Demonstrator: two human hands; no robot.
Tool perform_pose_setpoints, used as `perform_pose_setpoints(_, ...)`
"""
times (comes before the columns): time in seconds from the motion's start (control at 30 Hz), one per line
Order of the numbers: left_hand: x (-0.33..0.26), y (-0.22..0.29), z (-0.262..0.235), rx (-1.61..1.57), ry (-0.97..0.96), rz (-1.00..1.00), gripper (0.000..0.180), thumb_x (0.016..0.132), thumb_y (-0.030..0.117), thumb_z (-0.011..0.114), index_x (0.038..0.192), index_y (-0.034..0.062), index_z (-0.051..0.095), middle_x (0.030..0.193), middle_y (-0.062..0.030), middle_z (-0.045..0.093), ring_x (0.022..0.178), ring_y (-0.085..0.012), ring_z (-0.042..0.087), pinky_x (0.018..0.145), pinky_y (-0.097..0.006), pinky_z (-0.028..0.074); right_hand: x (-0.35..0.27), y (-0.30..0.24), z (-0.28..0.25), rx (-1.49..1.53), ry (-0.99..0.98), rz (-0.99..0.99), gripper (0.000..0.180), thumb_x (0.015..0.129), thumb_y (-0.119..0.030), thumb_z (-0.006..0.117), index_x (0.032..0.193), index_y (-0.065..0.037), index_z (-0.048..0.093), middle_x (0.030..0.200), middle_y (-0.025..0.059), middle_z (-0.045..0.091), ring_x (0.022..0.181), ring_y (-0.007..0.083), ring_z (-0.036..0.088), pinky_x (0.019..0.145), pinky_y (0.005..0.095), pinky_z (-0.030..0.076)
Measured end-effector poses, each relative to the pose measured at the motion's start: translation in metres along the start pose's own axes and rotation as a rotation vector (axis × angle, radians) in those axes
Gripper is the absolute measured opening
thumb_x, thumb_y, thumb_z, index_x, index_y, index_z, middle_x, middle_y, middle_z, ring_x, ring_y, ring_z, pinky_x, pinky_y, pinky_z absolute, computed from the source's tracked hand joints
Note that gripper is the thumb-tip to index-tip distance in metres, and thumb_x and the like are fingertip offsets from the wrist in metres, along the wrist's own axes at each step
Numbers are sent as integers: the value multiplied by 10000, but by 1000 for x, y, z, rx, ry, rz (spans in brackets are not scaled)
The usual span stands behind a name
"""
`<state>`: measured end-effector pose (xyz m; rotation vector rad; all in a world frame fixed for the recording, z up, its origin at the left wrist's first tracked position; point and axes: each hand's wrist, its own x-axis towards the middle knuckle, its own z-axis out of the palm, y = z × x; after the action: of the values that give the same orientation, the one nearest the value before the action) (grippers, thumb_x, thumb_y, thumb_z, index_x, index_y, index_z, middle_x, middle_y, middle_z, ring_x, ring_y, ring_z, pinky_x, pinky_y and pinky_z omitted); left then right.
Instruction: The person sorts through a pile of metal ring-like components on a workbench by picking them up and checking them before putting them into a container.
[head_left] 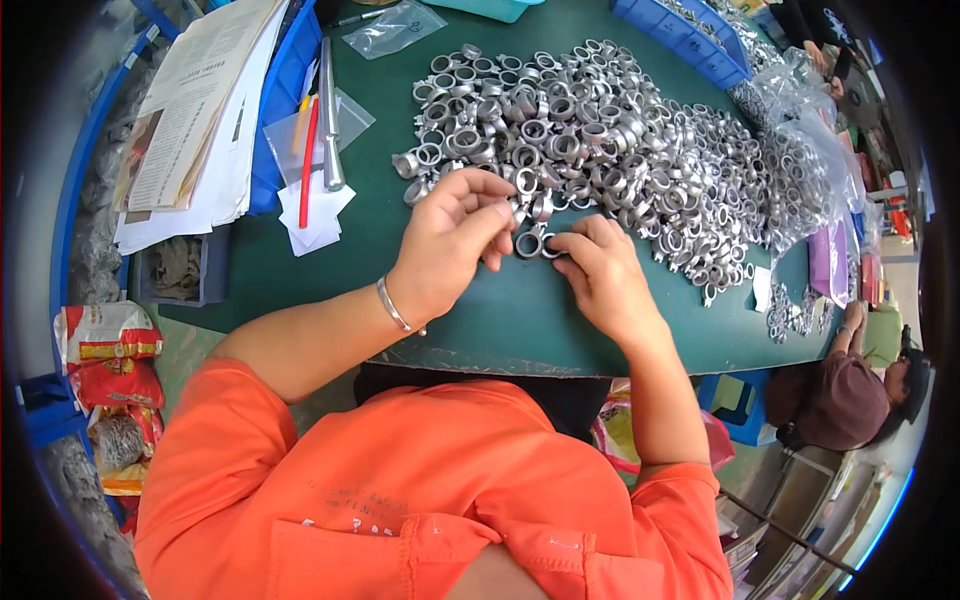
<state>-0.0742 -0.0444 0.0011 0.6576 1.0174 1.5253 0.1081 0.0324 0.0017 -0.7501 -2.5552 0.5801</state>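
A large heap of small silver metal ring parts (590, 130), many with a short stub on the rim, covers the middle of the green table. At its near edge my left hand (455, 240), with a silver bangle on the wrist, is closed, its thumb and index fingertips at a metal ring part (525, 181). My right hand (605, 275) is closed too, thumb and index finger pinching the edge of another ring (549, 246). Just left of that lies a loose ring (528, 245) on the tabletop. The curled fingers partly hide both grips.
A blue bin (285, 100) with papers (195, 110) stands at the left, beside a red pen (309, 165) and a metal tool (329, 120). Another blue bin (685, 40) and clear plastic bags (810, 170) lie at the far right. A person (840, 395) sits beyond the right edge.
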Motion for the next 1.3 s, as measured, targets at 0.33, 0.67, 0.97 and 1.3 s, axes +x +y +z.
perform_pose_setpoints(0.33,-15,-11,-1,233,-258,-207,110,856,90,566,917,-2,566,744,-17,570,621,-70,556,499,-184,439,-28,-26,17,771,128,342,78,785,-4,611,852,-21,575,767,42,568,680,108,519,618,224,428)
perform_pose_setpoints(0.67,-16,-19,-5,354,-362,175,89,793,-31,602,879,-39,583,865,-60,546,667,-87,550,574,-198,472,-34,-30,25,888,303,358,163,868,9,492,1031,18,494,874,93,591,783,130,571,682,239,479)
perform_pose_setpoints(0.97,-22,-18,1,356,-268,167,76,768,1,636,836,-10,604,817,-43,583,690,-84,589,571,-199,476,-33,-35,29,1046,394,173,389,752,119,594,1044,-11,371,1096,216,519,877,185,588,777,302,503)
perform_pose_setpoints(1.3,-19,-20,-5,183,-270,-18,177,828,2,567,1004,-15,569,888,-57,570,803,-108,580,692,-226,501,-24,-43,24,104,497,-61,306,619,93,690,886,-16,587,812,104,544,716,231,542,596,297,455)
